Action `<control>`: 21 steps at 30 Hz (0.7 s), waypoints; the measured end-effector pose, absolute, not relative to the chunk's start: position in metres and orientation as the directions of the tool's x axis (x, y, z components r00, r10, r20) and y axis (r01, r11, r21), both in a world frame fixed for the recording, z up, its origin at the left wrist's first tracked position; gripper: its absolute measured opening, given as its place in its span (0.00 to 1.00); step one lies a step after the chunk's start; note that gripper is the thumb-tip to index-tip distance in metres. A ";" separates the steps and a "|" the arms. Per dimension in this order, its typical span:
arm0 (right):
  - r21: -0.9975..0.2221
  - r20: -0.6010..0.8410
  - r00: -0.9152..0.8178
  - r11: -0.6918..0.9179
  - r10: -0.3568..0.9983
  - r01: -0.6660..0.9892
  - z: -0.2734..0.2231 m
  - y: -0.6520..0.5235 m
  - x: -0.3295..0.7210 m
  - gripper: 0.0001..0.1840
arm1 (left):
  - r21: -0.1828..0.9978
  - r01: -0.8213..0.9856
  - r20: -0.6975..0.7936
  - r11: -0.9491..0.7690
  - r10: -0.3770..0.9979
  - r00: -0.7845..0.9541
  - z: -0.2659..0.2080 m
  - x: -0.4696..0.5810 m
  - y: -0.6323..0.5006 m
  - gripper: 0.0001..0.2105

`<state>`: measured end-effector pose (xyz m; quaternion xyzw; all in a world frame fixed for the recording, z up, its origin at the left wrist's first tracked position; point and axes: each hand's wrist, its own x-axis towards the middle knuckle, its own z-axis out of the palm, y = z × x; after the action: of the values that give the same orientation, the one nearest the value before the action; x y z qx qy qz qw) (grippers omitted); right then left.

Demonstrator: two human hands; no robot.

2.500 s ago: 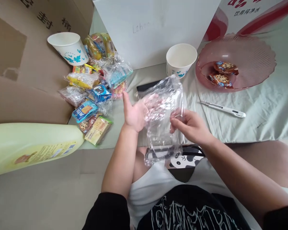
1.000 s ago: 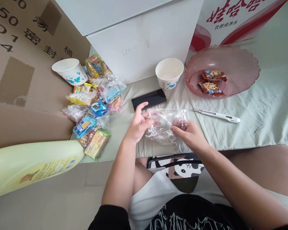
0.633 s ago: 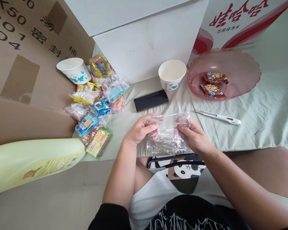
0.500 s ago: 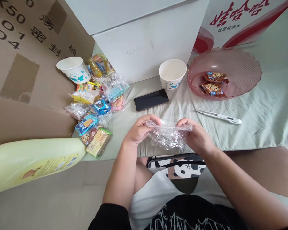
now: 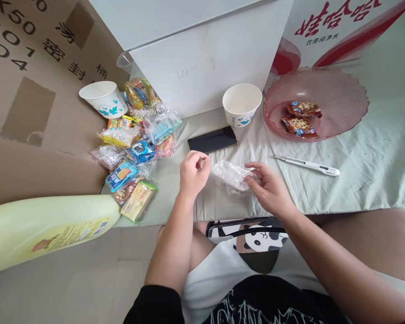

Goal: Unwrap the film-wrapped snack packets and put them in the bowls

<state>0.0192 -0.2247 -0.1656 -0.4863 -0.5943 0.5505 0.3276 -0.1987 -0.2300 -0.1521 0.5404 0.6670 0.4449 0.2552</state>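
Note:
A crumpled clear plastic bag (image 5: 232,174) is stretched out just above the cloth, in front of the phone. My right hand (image 5: 268,186) grips its right end between thumb and fingers. At the bag's left end, my left hand (image 5: 194,173) is closed in a pinch. Whether those fingertips hold a bit of the film or something tiny is unclear. Right behind my left hand lies a black phone (image 5: 213,139). A white utility knife (image 5: 308,165) rests on the cloth to the right of my right hand.
Several wrapped snacks (image 5: 141,150) lie heaped left, with a tilted paper cup (image 5: 103,99) on them. A paper bowl (image 5: 242,105) stands behind the phone. The pink bowl (image 5: 344,101) holds two cookie packets (image 5: 300,126). Boxes close off the back; a pale yellow bottle (image 5: 54,229) lies front left.
My left hand has moved up and slightly left, its fingers now curled in a pinch. The bag has shifted back. A clear rounded object now shows between the cardboard and white boxes.

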 end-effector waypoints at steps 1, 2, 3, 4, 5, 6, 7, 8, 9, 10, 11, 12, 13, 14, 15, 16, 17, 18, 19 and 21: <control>-0.967 -0.137 -0.331 -0.054 0.934 0.248 -0.166 -0.226 0.018 0.17 | 0.895 0.446 0.104 0.011 0.967 -0.231 -0.151 -0.199 -0.230 0.08; -0.967 -0.126 -0.350 -0.036 0.928 0.251 -0.166 -0.227 0.016 0.15 | 0.927 0.375 0.032 0.021 0.990 -0.135 -0.150 -0.199 -0.231 0.08; -0.973 -0.116 -0.367 -0.031 0.923 0.229 -0.167 -0.227 0.015 0.15 | 0.950 0.307 -0.056 0.059 0.998 -0.019 -0.150 -0.198 -0.231 0.09; -0.982 -0.106 -0.375 -0.037 0.921 0.186 -0.167 -0.226 0.014 0.14 | 0.959 0.260 -0.141 0.115 0.986 0.086 -0.150 -0.197 -0.232 0.10; -0.990 -0.097 -0.370 -0.050 0.924 0.134 -0.167 -0.225 0.014 0.14 | 0.958 0.234 -0.208 0.168 0.965 0.157 -0.150 -0.196 -0.233 0.11; -0.994 -0.094 -0.354 -0.068 0.930 0.085 -0.167 -0.224 0.015 0.15 | 0.954 0.220 -0.247 0.204 0.950 0.190 -0.150 -0.195 -0.233 0.12; -0.995 -0.097 -0.335 -0.085 0.937 0.052 -0.166 -0.223 0.015 0.14 | 0.955 0.203 -0.256 0.217 0.947 0.191 -0.150 -0.194 -0.233 0.12; -0.994 -0.105 -0.319 -0.098 0.942 0.037 -0.166 -0.222 0.016 0.14 | 0.961 0.176 -0.242 0.212 0.955 0.171 -0.151 -0.193 -0.234 0.13; -0.994 -0.112 -0.313 -0.106 0.943 0.037 -0.165 -0.221 0.016 0.12 | 0.970 0.140 -0.217 0.197 0.965 0.148 -0.151 -0.192 -0.234 0.14; -0.993 -0.114 -0.318 -0.105 0.941 0.046 -0.164 -0.220 0.016 0.11 | 0.977 0.104 -0.200 0.187 0.970 0.140 -0.150 -0.192 -0.234 0.15; -0.994 -0.108 -0.335 -0.095 0.936 0.054 -0.163 -0.220 0.016 0.10 | 0.979 0.077 -0.200 0.190 0.967 0.156 -0.150 -0.191 -0.234 0.16; -0.996 -0.091 -0.356 -0.076 0.930 0.056 -0.163 -0.220 0.014 0.09 | 0.977 0.062 -0.214 0.206 0.958 0.193 -0.149 -0.190 -0.234 0.18; -0.998 -0.064 -0.372 -0.049 0.926 0.050 -0.162 -0.220 0.012 0.08 | 0.972 0.059 -0.234 0.227 0.942 0.240 -0.148 -0.190 -0.233 0.19; -0.999 -0.033 -0.385 -0.019 0.923 0.039 -0.160 -0.219 0.010 0.07 | 0.967 0.063 -0.254 0.246 0.925 0.282 -0.148 -0.189 -0.232 0.20; -1.000 0.000 -0.395 0.010 0.919 0.023 -0.159 -0.219 0.006 0.07 | 0.964 0.063 -0.263 0.257 0.915 0.306 -0.147 -0.189 -0.231 0.20; -0.999 0.029 -0.406 0.034 0.913 0.006 -0.157 -0.218 0.003 0.08 | 0.966 0.052 -0.257 0.253 0.917 0.304 -0.146 -0.190 -0.230 0.21; -0.999 0.050 -0.417 0.053 0.907 -0.006 -0.154 -0.216 -0.001 0.09 | 0.971 0.032 -0.237 0.237 0.932 0.276 -0.146 -0.191 -0.228 0.22; -0.997 0.070 -0.428 0.073 0.901 -0.011 -0.151 -0.214 -0.004 0.10 | 0.977 0.004 -0.207 0.212 0.951 0.228 -0.145 -0.192 -0.226 0.22; -0.995 0.092 -0.434 0.100 0.896 -0.005 -0.148 -0.211 -0.008 0.11 | 0.983 -0.032 -0.172 0.180 0.970 0.173 -0.145 -0.195 -0.224 0.23; -0.981 0.155 -0.400 0.189 0.903 0.046 -0.143 -0.206 -0.016 0.13 | 0.988 -0.105 -0.103 0.110 0.992 0.074 -0.145 -0.200 -0.222 0.22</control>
<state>-0.0156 -0.2062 -0.1427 -0.3635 -0.6531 0.5229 0.4098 -0.1998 -0.2224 -0.1450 0.4615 0.4806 0.4817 0.5693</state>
